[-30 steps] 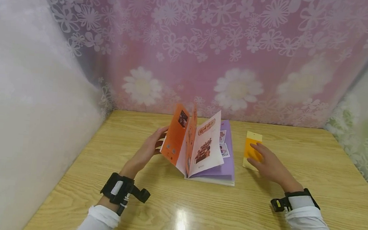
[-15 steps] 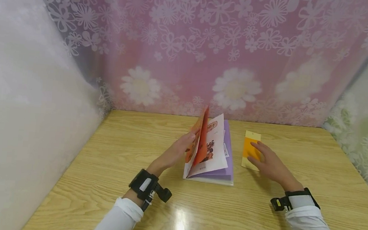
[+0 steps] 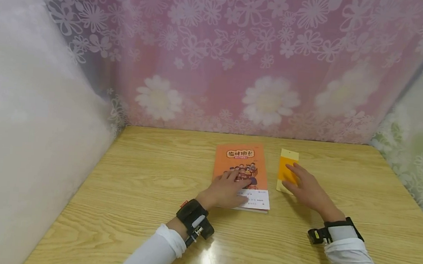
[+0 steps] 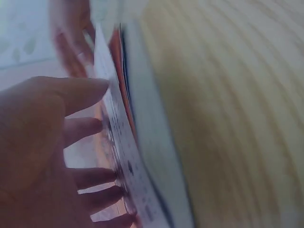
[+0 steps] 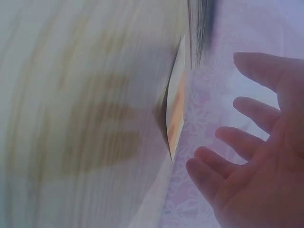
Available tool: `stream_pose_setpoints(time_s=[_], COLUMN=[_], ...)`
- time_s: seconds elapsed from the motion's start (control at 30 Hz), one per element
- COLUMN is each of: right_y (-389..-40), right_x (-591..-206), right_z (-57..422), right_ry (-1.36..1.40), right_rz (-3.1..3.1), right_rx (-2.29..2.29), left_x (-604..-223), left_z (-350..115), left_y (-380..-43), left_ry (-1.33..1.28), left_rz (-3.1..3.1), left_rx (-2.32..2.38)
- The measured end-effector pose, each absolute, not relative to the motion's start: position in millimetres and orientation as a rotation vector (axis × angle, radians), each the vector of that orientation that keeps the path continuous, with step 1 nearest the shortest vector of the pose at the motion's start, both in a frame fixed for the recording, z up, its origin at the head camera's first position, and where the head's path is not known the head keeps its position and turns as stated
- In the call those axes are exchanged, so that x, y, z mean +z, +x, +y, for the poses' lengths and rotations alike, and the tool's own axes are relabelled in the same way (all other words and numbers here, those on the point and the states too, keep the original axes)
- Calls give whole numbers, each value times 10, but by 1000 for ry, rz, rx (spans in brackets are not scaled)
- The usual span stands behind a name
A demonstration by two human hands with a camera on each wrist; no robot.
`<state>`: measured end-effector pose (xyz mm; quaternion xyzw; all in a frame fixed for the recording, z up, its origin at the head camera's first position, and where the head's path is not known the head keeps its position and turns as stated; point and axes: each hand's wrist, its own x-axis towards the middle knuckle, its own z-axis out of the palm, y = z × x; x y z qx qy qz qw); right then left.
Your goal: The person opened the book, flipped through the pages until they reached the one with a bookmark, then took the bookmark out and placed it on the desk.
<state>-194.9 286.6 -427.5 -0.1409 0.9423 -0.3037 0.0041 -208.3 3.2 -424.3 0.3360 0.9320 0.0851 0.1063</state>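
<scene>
A closed book (image 3: 225, 151) with an orange cover and a white band along its lower part lies on the table. My left hand (image 3: 227, 190) rests on that cover with fingers spread, the fingertips touching its front in the left wrist view, where the page block (image 4: 147, 114) shows edge-on. To the right of the book lies a yellow and orange card (image 3: 289, 154) with a small hole at its top. My right hand (image 3: 310, 192) hovers over the card, its fingers loosely extended; in the right wrist view a gap shows between the fingers and the card (image 5: 176, 111).
The wood-grain table (image 3: 150, 164) reaches back to a pink floral curtain (image 3: 216, 67). A whitish sheet (image 3: 41, 136) bounds the left side, and a flowered cloth (image 3: 417, 134) the right. Both wrists carry black strapped cameras.
My left hand has swung rightward, turning the cover and front pages over, so the book has gone from open to closed. My right hand has stayed almost still over the card.
</scene>
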Motion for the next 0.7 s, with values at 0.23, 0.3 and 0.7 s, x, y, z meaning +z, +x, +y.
stream_pose_setpoints(time_s=[0.23,0.3,0.7], right_y=[-1981,-2011,-2004], right_x=[-4274,-4266,-4211], right_z=[2782,2746,2652], right_ry=[-486,-495,-408], right_rz=[2973,2971,3018], right_rx=[-914,-911,-740], left_x=[-4247,-4233,-4132], left_z=[35,17,-291], left_y=[-2006,-2013,-2161], left_ry=[944,935,891], left_rz=[2780,2790,2940], left_rx=[34,22,358])
